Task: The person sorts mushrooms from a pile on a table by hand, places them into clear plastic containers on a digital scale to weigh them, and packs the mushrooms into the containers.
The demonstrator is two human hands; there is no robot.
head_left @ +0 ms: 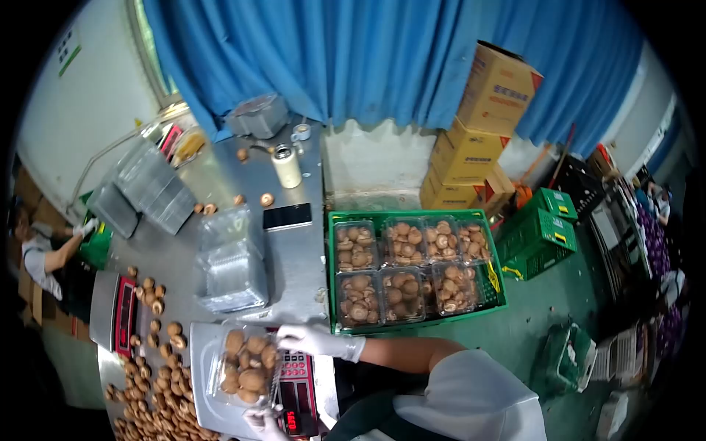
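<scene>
A clear plastic box of brown mushrooms (250, 364) is on or just over the pale plate of a weighing scale (209, 397). My right hand (312, 342), in a white glove, has its fingers closed at the box's upper right edge. At the lower right corner, my gloved left hand (265, 424) pinches the box edge; part of this hand is cut off by the frame. Beside the box, the scale's panel (296, 382) shows lit red digits. Loose mushrooms (158, 386) lie left of the scale.
A green crate (504, 294) holds several mushroom boxes. Stacked clear containers (232, 268), a phone (287, 216) and a bottle (286, 167) stand on the metal table. A second scale (118, 312) is at left. A co-worker (44, 257) is at the far left.
</scene>
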